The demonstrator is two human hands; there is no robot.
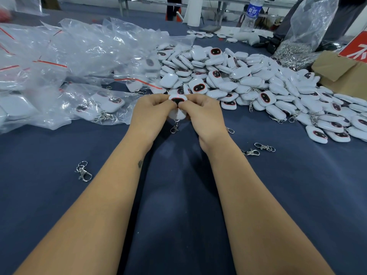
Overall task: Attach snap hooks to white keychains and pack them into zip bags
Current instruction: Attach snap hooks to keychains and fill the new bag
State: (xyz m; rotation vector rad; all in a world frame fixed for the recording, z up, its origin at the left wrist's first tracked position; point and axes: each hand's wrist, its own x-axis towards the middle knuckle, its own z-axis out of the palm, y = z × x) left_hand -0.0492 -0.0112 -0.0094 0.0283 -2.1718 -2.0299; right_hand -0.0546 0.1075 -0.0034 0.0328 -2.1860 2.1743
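Right now, both hands meet in the middle of the dark blue table [178,195]. The left hand [151,110] and the right hand [200,112] each have curled fingers pinching one white keychain [177,100] between them. It has a dark face with a red edge, and that face looks up. More white shows just under it between the hands, but I cannot tell if that is a second keychain. A silver snap hook [174,128] hangs down below the hands, close to the table.

Just behind the hands is a big pile of white keychains [248,80], which spreads far to the right. On the left lies a heap of clear zip bags [59,62] with red strips. Some of those bags have keychains inside.

A few loose snap hooks lie on the table. One hook [83,171] is beside the left arm. Two hooks [258,149] are beside the right arm.

Far back on the right stands a clear bag of metal hooks [294,50], next to a brown cardboard box [341,74]. A water bottle [251,14] stands behind them.
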